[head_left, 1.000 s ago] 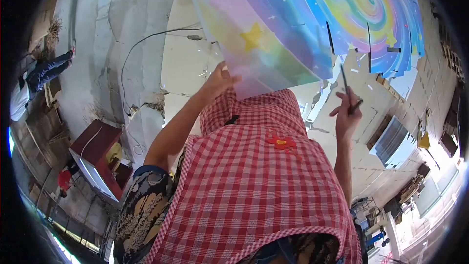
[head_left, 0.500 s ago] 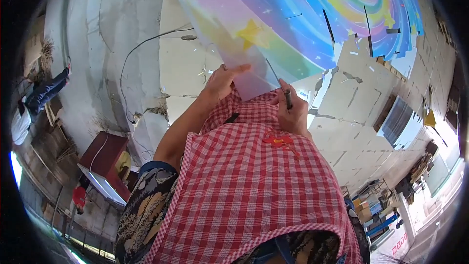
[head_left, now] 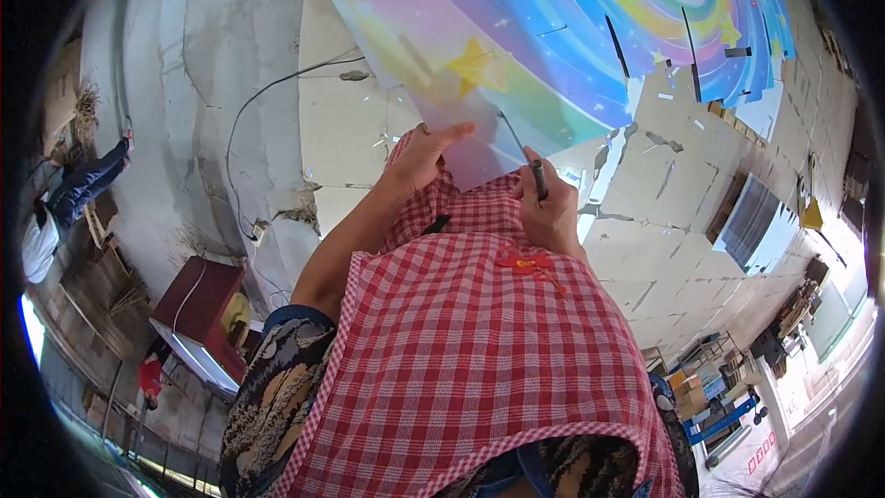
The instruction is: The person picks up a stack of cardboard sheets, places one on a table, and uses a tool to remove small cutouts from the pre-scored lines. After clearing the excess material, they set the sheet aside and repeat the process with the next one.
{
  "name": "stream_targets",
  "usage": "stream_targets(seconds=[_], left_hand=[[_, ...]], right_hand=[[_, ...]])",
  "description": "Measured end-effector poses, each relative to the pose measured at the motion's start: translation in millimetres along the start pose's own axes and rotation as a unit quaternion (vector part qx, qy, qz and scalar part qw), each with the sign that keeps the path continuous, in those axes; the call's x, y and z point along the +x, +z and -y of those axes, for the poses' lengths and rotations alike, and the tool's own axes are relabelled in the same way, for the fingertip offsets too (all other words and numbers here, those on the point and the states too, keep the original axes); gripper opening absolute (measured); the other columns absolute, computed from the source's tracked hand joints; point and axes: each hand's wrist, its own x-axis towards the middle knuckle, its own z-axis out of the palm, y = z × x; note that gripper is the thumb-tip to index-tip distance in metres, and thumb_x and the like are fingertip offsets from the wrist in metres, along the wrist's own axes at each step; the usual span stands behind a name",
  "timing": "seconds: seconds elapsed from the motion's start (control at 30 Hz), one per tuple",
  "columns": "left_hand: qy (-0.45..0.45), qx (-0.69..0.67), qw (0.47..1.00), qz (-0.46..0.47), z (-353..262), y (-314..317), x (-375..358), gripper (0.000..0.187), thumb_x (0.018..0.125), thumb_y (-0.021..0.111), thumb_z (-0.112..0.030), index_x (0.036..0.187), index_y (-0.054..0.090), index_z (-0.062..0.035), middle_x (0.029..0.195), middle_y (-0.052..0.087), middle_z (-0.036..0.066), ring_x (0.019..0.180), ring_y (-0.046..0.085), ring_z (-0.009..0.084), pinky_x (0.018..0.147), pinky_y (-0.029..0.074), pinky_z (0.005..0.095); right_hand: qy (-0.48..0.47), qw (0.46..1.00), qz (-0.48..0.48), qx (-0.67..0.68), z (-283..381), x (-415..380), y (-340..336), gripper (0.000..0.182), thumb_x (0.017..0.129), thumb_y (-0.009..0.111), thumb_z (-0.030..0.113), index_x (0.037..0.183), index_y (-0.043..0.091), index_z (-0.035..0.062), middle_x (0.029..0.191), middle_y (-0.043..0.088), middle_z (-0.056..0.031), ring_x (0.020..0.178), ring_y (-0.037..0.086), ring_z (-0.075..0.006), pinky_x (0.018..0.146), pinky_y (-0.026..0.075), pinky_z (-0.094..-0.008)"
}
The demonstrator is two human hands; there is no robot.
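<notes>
A large printed sheet (head_left: 544, 65) with pastel swirls and yellow stars stretches from the top of the view down to my apron front. My left hand (head_left: 426, 155) pinches its lower left edge, thumb lying on top. At the sheet's near corner, my right hand (head_left: 551, 205) is closed round a slim tool (head_left: 540, 181) with a dark handle. The tool's thin shaft points up and left across the sheet, its tip over the printed face between my hands. Narrow dark slots and notches run along the sheet's right part.
Below the sheet lies a pale, cracked surface (head_left: 645, 231) strewn with small scraps. A black cable (head_left: 241, 111) curves along the left. A dark red box-like cabinet (head_left: 198, 309) stands lower left, and a stack of sheets (head_left: 756, 221) is at right. Two people are at the far left.
My right hand and the tool have shifted slightly, and the shaft lies at a somewhat different angle on the sheet. My left hand keeps its hold on the edge.
</notes>
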Motion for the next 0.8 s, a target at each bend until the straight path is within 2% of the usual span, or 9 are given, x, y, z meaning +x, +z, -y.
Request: stream_targets(seconds=[0.17,0.47,0.57,0.7,0.8], left_hand=[[-0.001,-0.001,1.0,-0.006,1,0,-2,0.031,0.071,0.065,-0.019,0.095,0.055,-0.0025,0.09,0.056,0.003,0.081,0.052,0.012,0.068,0.042,0.0266],[0.017,0.008,1.0,-0.002,-3,5,-4,0.034,0.07,0.066,-0.02,0.096,0.054,-0.0017,0.093,0.056,0.004,0.082,0.052,0.0132,0.07,0.042,0.0269],[-0.009,0.017,1.0,-0.016,-6,9,-8,0.033,0.071,0.065,-0.019,0.097,0.054,-0.0019,0.093,0.056,0.004,0.084,0.052,0.0134,0.072,0.042,0.0268],[0.03,-0.004,0.999,-0.022,7,1,3,0.031,0.071,0.065,-0.019,0.095,0.055,-0.0019,0.093,0.056,0.004,0.084,0.052,0.0137,0.072,0.041,0.0267],[0.032,0.034,0.999,-0.007,12,-7,5,0.031,0.071,0.065,-0.019,0.094,0.055,-0.002,0.092,0.056,0.004,0.084,0.053,0.0137,0.072,0.041,0.0268]], right_hand=[[-0.023,0.999,-0.014,0.02,-1,-1,3,0.027,0.083,0.046,0.009,0.106,0.049,-0.0051,0.056,0.053,-0.0056,0.052,0.05,-0.0089,0.048,0.039,-0.0224],[0.029,0.999,-0.015,0.019,4,3,5,0.026,0.084,0.045,0.009,0.105,0.05,-0.0051,0.055,0.051,-0.005,0.05,0.048,-0.0085,0.048,0.039,-0.023],[0.04,0.999,-0.014,0.018,4,10,7,0.026,0.083,0.045,0.009,0.103,0.051,-0.0054,0.055,0.051,-0.0058,0.051,0.048,-0.0095,0.048,0.039,-0.0244],[0.046,0.999,-0.008,-0.013,14,24,7,0.024,0.081,0.047,0.011,0.097,0.054,-0.0054,0.053,0.05,-0.0092,0.051,0.047,-0.012,0.049,0.039,-0.0281],[0.083,0.994,0.053,-0.048,16,28,2,0.021,0.079,0.049,0.013,0.086,0.055,-0.0061,0.053,0.05,-0.0134,0.05,0.046,-0.0162,0.05,0.038,-0.0314]])
